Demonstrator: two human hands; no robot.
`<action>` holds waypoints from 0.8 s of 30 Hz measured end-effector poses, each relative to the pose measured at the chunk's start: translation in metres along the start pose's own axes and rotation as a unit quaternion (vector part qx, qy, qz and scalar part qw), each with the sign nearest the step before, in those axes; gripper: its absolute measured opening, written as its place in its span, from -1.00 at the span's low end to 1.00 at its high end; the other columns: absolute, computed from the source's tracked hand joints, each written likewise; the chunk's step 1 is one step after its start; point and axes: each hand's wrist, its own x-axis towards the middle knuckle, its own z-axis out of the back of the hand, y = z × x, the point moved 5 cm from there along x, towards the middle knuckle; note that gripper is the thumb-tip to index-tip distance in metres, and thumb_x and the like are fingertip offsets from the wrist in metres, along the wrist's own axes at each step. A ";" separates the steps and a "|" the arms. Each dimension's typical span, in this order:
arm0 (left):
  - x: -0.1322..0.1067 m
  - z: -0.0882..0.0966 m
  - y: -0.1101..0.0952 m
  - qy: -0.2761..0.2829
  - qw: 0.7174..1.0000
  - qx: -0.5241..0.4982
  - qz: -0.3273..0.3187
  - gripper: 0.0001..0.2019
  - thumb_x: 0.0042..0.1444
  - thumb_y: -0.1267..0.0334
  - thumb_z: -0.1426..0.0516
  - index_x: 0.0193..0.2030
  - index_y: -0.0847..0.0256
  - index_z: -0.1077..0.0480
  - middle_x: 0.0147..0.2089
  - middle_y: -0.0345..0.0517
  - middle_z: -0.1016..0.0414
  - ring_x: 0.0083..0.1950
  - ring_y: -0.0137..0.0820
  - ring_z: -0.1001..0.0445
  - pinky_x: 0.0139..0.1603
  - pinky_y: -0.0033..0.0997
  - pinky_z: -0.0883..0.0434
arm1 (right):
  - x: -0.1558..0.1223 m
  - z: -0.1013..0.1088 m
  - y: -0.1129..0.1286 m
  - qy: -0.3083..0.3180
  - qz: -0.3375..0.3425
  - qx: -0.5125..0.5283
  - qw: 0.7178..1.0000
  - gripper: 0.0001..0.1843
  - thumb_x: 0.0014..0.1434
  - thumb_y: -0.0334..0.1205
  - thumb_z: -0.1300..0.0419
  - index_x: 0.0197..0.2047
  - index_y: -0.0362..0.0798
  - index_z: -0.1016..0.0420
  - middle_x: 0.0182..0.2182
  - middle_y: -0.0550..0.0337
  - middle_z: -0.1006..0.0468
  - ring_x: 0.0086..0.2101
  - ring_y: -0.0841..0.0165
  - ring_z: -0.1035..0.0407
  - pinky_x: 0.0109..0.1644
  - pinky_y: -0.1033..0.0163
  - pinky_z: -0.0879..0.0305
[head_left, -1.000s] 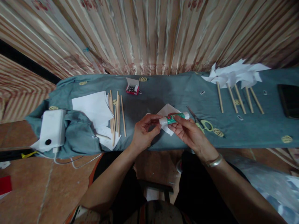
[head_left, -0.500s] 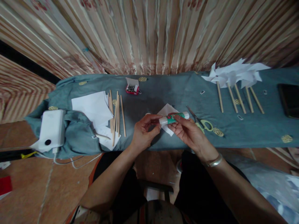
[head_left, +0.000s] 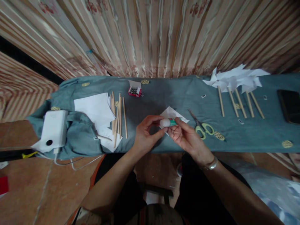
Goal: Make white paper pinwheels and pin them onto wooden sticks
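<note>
1. Glue stick (head_left: 173, 121) is held in front of the person, above a white piece of paper (head_left: 170, 111) on the blue-green cloth (head_left: 159, 97). One white end points to the left, and some of the green label peeks out.
2. The right hand (head_left: 191, 139) pinches the glue stick. Its thumb is on top, and its other fingers curl up underneath.
3. The left hand (head_left: 147, 132) is right by the white end. Its thumb and pointer finger are bent, with a gap between them. I cannot tell if they touch the stick.
4. The stick is round and looks smooth, so I think it could roll. A firm squeeze with the right thumb should be enough.
5. A good hold looks straight and steady, with both hands close together, just like this.
6. The paper looks thin and has crease lines. Knuckles should be gentle near it, or it may slide or crumple.
7. Scissors (head_left: 199, 122) lie just to the right of the paper, with green handles and the tip pointing away from the person. The right wrist should mind them.
</note>
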 end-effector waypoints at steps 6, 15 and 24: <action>0.003 0.003 0.008 -0.023 0.990 -0.095 0.098 -0.74 -0.10 0.23 -0.40 -0.23 0.19 -0.55 -0.24 -0.15 -0.58 -0.21 -0.41 -0.51 -0.09 -0.39 -0.43 | -0.003 0.001 0.008 -0.009 0.034 -0.096 0.995 -0.68 -0.11 -0.04 -0.51 -0.35 -0.02 -0.59 -0.39 0.22 -0.70 -0.40 0.41 -0.59 -0.23 0.35 -0.56; 0.008 0.005 0.018 -0.082 0.929 -0.301 0.201 -0.71 -0.23 0.22 -0.46 -0.30 0.20 -0.61 -0.33 -0.21 -0.58 -0.29 -0.52 -0.47 -0.11 -0.47 -0.37 | -0.013 -0.003 0.026 -0.038 0.119 -0.258 0.958 -0.63 -0.21 -0.05 -0.54 -0.30 0.01 -0.67 -0.46 0.23 -0.67 -0.48 0.46 -0.50 -0.34 0.36 -0.48; 0.008 0.007 0.013 -0.081 0.930 -0.297 0.201 -0.70 -0.25 0.21 -0.46 -0.30 0.20 -0.64 -0.32 -0.19 -0.60 -0.24 -0.46 -0.46 0.00 -0.39 -0.31 | -0.014 -0.001 0.016 -0.031 0.099 -0.318 0.942 -0.66 -0.19 0.02 -0.52 -0.37 -0.02 -0.69 -0.51 0.20 -0.64 -0.56 0.49 -0.39 -0.48 0.37 -0.36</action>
